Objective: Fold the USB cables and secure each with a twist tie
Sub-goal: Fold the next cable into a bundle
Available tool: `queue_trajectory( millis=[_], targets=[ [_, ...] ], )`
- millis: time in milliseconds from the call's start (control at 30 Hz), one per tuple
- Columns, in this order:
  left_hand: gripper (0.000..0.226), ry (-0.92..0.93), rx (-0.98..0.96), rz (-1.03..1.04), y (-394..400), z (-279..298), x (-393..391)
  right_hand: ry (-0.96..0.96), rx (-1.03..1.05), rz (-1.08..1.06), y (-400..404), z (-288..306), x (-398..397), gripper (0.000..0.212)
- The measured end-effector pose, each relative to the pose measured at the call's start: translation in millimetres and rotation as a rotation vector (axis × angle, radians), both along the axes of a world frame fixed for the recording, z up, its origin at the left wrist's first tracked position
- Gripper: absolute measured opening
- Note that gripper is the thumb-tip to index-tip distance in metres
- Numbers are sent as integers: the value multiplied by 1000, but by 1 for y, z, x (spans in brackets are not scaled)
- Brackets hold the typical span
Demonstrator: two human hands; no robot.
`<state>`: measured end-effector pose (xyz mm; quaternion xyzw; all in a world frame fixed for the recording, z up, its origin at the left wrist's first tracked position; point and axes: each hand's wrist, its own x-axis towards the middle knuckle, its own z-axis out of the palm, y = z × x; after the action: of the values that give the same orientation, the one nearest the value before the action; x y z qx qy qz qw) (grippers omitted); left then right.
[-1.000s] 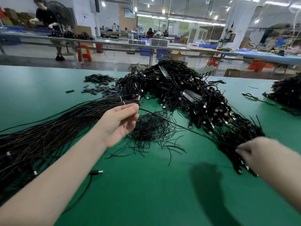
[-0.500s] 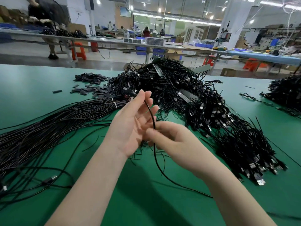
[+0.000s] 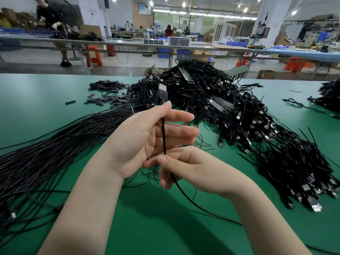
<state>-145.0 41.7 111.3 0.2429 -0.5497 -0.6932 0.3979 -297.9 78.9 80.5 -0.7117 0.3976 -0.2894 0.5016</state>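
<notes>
Raised now, cable [image 3: 163, 137] (plug up) runs between left hand [image 3: 147, 138] and right hand [image 3: 185, 168].

Left hand [image 3: 147, 137] raised, right hand [image 3: 185, 168] pinching.

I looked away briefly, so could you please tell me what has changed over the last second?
The right hand came in from the right-side pile to meet the left hand. Both now hold one USB cable, its plug raised above the left thumb. The cable piles and green table stayed put.
</notes>
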Motion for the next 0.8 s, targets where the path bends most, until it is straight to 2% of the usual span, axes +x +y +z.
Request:
queue_trajectory(
  millis=[100, 267, 400, 567, 633, 733, 800],
  targets=[
    [37, 56, -3, -9, 0, 0, -1, 20, 92, 64, -1, -5, -2, 31],
    [41, 28, 17, -92, 2, 2, -5, 53, 57, 137, 0, -5, -4, 31],
    [43, 66, 63, -139, 3, 4, -3, 20, 105, 180, -2, -9, -5, 32],
    [43, 128, 106, -115, 3, 8, -1, -26, 333, 310, -9, -21, -19, 31],
    [56, 140, 36, -191, 1, 7, 4, -53, 402, 253, -13, -26, -27, 29],
    [43, 122, -23, -347, 1, 5, 11, -40, 363, 16, -19, -28, -41, 33],
    [50, 12, -81, -437, 3, 1, 11, 8, 306, -94, -20, -24, -49, 37]
  ],
)
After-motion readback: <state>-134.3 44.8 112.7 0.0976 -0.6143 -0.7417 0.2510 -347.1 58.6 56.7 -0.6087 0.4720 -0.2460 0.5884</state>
